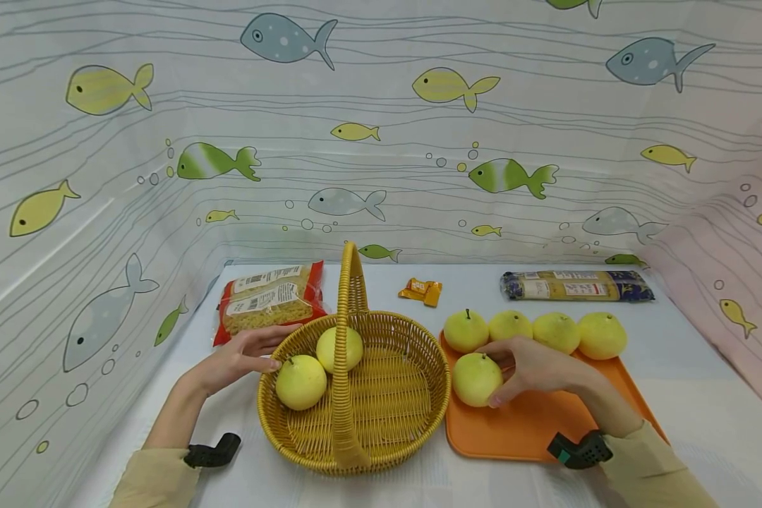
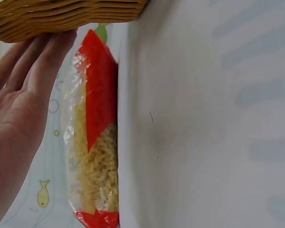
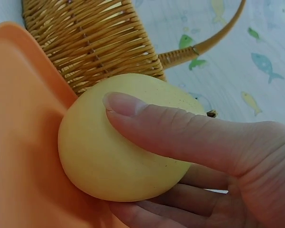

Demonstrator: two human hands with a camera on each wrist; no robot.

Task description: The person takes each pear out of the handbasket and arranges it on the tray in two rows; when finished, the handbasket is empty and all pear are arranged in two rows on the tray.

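Note:
Above the left end of the orange tray (image 1: 511,434), my right hand (image 1: 536,363) grips a round yellow pear (image 1: 478,379). The right wrist view shows the thumb across this pear (image 3: 118,147) and the fingers beneath it. Beside it stands a woven basket (image 1: 441,402) with a tall handle, holding two pears, one in front (image 1: 301,382) and one behind (image 1: 348,346). My left hand (image 1: 244,360) rests against the basket's left side, its fingers (image 2: 50,64) extended along the outer wall. Several more pears (image 1: 555,331) sit in a row at the tray's back edge.
A red and clear bag of pasta (image 1: 267,300) lies behind my left hand. Small orange wrapped snacks (image 1: 421,291) lie behind the basket, and a long pack of noodles (image 1: 576,286) lies at the back right. Fish-patterned sheeting (image 1: 394,176) encloses the table.

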